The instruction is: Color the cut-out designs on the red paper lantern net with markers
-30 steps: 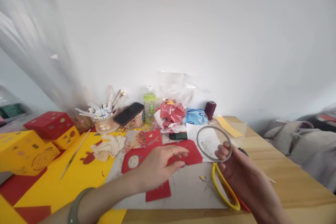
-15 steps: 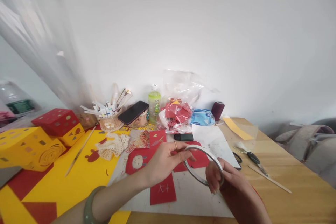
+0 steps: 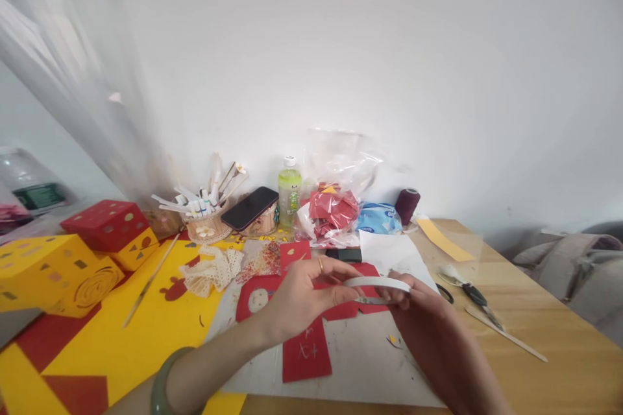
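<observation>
Between my two hands is a thin white roll of tape point(image 3: 378, 283), held up over the work sheet and seen almost edge-on. My left hand point(image 3: 311, 292) pinches its left side between thumb and fingers. At the roll's right side, my right hand point(image 3: 421, 301) has its fingers curled around the rim; some fingertips are hidden behind it. Under the hands lies a red paper cutout point(image 3: 305, 353) with white pencil marks and a small drawn face, on a whitish sheet point(image 3: 370, 363).
Yellow paper point(image 3: 160, 311) and decorated boxes point(image 3: 43, 272) fill the left. Along the wall stand a pen holder point(image 3: 207, 224), a phone point(image 3: 250, 207), a green drink bottle point(image 3: 290, 191), a bag of red scraps point(image 3: 333, 211) and a thread spool point(image 3: 407, 206). Scissors point(image 3: 479, 301) lie right.
The roll of tape has been tipped from a wide open ring to nearly edge-on. My right hand has risen slightly, and its fingers have turned around the rim.
</observation>
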Available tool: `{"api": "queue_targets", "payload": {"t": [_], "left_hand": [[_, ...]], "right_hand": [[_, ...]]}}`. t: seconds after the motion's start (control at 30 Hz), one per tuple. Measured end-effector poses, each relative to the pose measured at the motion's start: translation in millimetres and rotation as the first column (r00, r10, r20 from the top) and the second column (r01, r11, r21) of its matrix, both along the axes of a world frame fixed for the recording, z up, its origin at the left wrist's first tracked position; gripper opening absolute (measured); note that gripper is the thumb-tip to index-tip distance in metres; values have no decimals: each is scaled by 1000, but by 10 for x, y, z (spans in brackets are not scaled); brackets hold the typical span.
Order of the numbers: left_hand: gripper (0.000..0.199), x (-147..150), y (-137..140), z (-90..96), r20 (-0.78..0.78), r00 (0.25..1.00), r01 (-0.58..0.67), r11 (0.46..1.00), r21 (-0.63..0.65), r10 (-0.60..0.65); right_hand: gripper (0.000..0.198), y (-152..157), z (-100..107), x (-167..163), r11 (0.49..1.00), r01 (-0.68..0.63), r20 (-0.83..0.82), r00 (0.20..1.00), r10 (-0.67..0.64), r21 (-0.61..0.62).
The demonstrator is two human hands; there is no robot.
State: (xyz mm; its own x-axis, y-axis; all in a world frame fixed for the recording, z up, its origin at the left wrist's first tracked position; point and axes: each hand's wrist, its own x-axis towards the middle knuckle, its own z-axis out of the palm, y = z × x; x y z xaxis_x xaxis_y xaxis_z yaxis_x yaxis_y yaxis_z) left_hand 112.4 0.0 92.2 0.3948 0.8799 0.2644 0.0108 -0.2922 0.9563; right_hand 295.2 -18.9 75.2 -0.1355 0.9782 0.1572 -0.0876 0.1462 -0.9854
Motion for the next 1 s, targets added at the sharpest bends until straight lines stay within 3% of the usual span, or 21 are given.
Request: {"api": "queue_targets", "payload": {"t": [0.1,0.27,0.33,0.4,0.5,0.57,0.8,1.0], "left_hand": [[15,-19,14,-6,58,998,-29,1000,-5,30],[11,-55,-51,24,-87,987,-98,939,331,133],[13,-60,-73,40,-103,985,-87,922,378,135],[14,-62,-69,54,-79,989,-97,951,295,125],[14,-62,-28,68,29,995,-96,993,63,95],[15,-58,0,66,87,992,-89,996,-7,90],[10,-29,-37,24,51,990,-137,978,157,130],[18,-43,-51,38,45,992,-128,978,166,122]], "right_hand": [[26,34,24,-8,999,-29,39,999,31,-39],[19,9,116,-37,993,-102,223,968,112,-58],[17,-7,150,-77,989,-137,215,965,148,-63],[17,-10,160,-115,987,-142,92,984,149,-80],[16,7,127,-133,987,-135,-126,984,124,-81],[13,18,97,-117,987,-140,-148,981,126,-82],[21,-49,127,-94,995,-66,72,995,72,-80],[21,-60,119,-75,997,-73,130,989,70,19]]}}
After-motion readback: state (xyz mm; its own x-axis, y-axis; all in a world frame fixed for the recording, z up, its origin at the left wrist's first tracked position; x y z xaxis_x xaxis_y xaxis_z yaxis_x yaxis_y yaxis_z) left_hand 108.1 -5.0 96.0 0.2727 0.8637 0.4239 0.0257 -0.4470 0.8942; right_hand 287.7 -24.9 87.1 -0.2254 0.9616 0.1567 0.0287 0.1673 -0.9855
